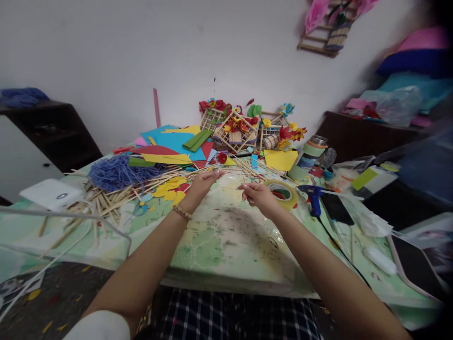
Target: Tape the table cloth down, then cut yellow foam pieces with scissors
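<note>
Both of my hands are raised over the middle of the green-and-white tablecloth (212, 255). My left hand (206, 183), with a beaded bracelet (182, 212) at the wrist, has its fingertips pinched together near a small red paper flower (222, 157); what they hold is too small to name. To its right, my right hand (256, 194) pinches the end of a thin pale stick (231, 188) that points left. The hands are apart. Just beyond my right hand lies a roll of clear yellowish tape (293, 200).
Blue yarn (116, 172), bamboo sticks (106, 200) and coloured paper (177, 141) lie at the left and back. Small lattice frames with flowers (235, 132) stand against the wall. On the right are a bottle (307, 158), a blue glue gun (314, 198) with its cord, and phones (336, 208).
</note>
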A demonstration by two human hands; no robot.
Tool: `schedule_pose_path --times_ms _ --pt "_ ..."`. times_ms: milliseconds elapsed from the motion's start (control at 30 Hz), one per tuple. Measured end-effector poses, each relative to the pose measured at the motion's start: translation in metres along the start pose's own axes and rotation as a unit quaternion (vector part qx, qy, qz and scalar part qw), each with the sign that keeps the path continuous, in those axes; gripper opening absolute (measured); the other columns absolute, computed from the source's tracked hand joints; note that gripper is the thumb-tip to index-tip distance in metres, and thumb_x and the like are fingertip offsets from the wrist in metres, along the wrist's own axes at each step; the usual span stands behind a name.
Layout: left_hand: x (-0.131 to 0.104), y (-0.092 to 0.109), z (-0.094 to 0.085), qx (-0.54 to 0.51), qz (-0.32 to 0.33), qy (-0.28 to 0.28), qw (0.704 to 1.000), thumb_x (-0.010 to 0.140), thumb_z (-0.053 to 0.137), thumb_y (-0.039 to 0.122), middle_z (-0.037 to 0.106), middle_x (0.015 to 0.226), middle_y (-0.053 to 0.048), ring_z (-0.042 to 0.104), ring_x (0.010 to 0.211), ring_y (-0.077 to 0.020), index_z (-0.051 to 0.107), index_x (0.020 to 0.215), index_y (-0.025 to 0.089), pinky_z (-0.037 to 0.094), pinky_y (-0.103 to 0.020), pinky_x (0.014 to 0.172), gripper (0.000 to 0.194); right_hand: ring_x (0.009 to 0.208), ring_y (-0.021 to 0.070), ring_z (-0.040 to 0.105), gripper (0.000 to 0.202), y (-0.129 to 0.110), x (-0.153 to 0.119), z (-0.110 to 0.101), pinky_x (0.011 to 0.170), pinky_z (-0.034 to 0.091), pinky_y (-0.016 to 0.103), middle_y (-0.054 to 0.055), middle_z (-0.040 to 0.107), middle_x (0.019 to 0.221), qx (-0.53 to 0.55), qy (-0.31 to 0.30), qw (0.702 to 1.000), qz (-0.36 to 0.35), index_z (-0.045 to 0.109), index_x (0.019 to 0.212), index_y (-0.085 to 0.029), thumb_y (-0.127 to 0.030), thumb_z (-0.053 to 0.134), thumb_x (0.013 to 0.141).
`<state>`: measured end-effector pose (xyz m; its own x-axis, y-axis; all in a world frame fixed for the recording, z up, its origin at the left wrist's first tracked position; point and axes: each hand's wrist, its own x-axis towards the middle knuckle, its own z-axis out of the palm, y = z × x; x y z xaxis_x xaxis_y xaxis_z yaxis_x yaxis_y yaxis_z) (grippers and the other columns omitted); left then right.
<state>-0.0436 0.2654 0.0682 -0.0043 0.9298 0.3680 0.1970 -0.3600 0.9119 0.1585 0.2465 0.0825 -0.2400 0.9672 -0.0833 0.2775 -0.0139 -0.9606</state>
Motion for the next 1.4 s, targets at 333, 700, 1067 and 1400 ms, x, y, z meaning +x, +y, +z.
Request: schedule_pose_path --times_ms 333,700,1067,1400 --pt "-0.007 -0.033 -0.010 0.320 0.024 0.094 0.943 0.078 0.062 0.050 0.065 0.114 -0.011 0.048 0.116 -0.0326 0.075 0.082 0.022 0.028 -0.049 0.105 0.032 0.046 0.0103 0.046 0.043 0.004 0.052 0.029 0.050 0.032 0.024 0.002 0.053 0.046 -0.275 0.022 0.959 0.066 0.059 0.050 -0.015 -0.045 0.064 0.080" --pt "-0.001 -0.026 -0.012 0.210 0.080 -0.071 0.972 0.088 0.045 0.049 0.063 0.123 -0.006 0.045 0.125 -0.0244 0.067 0.108 0.024 0.020 -0.043 0.111 0.039 0.047 0.0076 0.044 0.039 -0.026 0.040 0.024 0.048 0.033 0.019 -0.003 0.051 0.051 -0.317 -0.134 0.936 -0.066 0.063 0.069 -0.016 -0.053 0.058 0.080" --pt "0.001 -0.030 -0.024 0.227 -0.040 -0.161 0.960 0.080 0.057 0.043 0.061 0.059 -0.001 0.054 0.054 -0.0143 0.065 0.079 0.017 0.038 -0.024 0.051 0.028 0.044 0.0081 0.042 0.041 -0.028 0.049 0.016 0.045 0.033 0.023 0.005 0.068 0.062 -0.364 -0.132 0.920 0.053 0.069 0.072 -0.015 -0.053 0.059 0.082" --pt "-0.011 -0.023 0.000 0.393 -0.059 -0.072 0.915 0.084 0.058 0.036 0.068 0.087 -0.010 0.063 0.090 -0.0257 0.053 0.099 0.018 0.040 -0.036 0.082 0.024 0.070 0.0171 0.058 0.035 -0.009 0.064 0.025 0.057 0.033 0.025 0.010 0.069 0.079 -0.478 0.072 0.875 0.011 0.069 0.079 -0.015 -0.049 0.069 0.075"
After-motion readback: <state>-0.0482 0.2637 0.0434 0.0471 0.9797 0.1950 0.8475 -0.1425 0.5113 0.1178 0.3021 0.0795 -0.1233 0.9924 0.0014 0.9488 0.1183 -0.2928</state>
